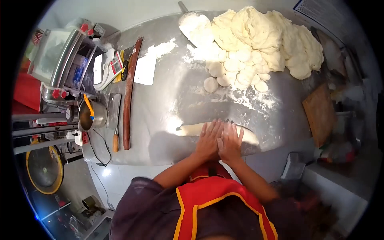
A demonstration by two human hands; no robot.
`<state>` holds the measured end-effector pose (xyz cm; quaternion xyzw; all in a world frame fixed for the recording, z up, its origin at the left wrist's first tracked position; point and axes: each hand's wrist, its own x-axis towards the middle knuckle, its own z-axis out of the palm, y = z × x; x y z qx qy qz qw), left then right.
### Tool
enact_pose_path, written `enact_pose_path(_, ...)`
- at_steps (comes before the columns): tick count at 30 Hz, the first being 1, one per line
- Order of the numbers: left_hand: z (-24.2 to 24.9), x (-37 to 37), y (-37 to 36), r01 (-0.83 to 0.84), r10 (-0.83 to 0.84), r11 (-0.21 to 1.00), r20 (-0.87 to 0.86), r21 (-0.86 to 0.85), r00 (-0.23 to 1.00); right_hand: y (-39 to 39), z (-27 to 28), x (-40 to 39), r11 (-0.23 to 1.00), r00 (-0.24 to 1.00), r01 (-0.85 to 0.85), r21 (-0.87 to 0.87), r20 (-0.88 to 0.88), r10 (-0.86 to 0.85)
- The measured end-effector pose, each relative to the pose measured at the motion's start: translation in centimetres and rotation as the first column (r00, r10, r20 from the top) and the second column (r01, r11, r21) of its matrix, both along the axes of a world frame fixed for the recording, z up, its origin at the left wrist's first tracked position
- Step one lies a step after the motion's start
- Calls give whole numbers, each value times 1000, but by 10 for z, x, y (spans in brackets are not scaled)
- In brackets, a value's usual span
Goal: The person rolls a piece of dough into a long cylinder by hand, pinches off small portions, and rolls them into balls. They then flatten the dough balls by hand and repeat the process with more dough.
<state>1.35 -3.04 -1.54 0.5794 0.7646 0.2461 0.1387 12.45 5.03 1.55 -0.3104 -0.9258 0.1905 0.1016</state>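
Note:
A long roll of pale dough lies crosswise on the metal table, near its front edge. Both hands press flat on the middle of the roll, side by side and touching. My left hand has its fingers stretched out over the dough. My right hand rests beside it, fingers also extended. The dough shows at both sides of the hands; the part beneath them is hidden. Farther back are several small dough rounds in front of a large dough heap.
A flour-filled scoop lies at the back. On the left are a long wooden rod, a cleaver, a white scale and a metal pot. A wooden board stands at the right edge.

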Motion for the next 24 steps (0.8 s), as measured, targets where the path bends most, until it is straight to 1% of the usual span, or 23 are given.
enact_pose_path(1,-4,-5,7,-15,16,1000,-31,28,999,9,-8,-9,998,1000,6,69,2,-6)
enact_pose_path(2,-10,-12,18,-49,47,999,-92,-18,995,17,-18,-19,991,1000,17,136,4,-17)
enact_pose_path(3,-9,-23,38,-82,71,995,-154,-61,985,35,-31,-27,985,999,-12,175,44,4)
enact_pose_path(4,-8,-33,55,-114,90,988,-214,-102,973,51,-32,-38,988,997,-2,156,71,-9)
enact_pose_path(5,-8,-44,71,-148,130,988,-274,-47,953,68,-31,-51,990,995,11,143,95,-25)
enact_pose_path(6,-8,-55,87,-180,174,984,-330,13,928,88,-28,-66,985,993,10,171,115,-30)
enact_pose_path(8,7,-77,112,-217,213,976,-319,22,924,112,-19,-83,975,986,-4,221,161,-32)
enact_pose_path(9,12,-83,115,-240,236,970,-314,28,919,111,-16,-80,979,982,17,203,179,-54)
enact_pose_path(11,5,-78,92,-158,149,987,-220,-22,964,103,-9,-70,985,972,54,163,218,-89)
enact_pose_path(12,5,-76,76,-115,106,992,-173,-43,979,93,-9,-53,991,978,3,134,205,-31)
enact_pose_path(13,23,-68,53,-46,25,979,-106,-201,994,77,-10,-26,994,981,-47,102,194,27)
enact_pose_path(15,19,-43,-1,21,-37,997,-207,-76,978,46,2,15,995,989,-97,24,116,94)
enact_pose_path(18,9,-22,-40,67,-79,996,-245,-54,966,21,6,40,992,980,-126,13,155,122)
enact_pose_path(19,4,-26,-29,26,-42,998,-296,-57,954,31,-3,32,984,988,-130,123,104,118)
enact_pose_path(20,-4,-32,-13,-50,34,997,-272,-51,962,45,-12,24,988,991,-86,127,118,71)
enact_pose_path(22,-3,-62,34,-195,182,980,-230,-35,956,83,-24,-9,989,990,12,149,135,-33)
enact_pose_path(24,9,-92,72,-337,325,941,-250,-8,912,120,-36,-36,969,978,149,199,118,-174)
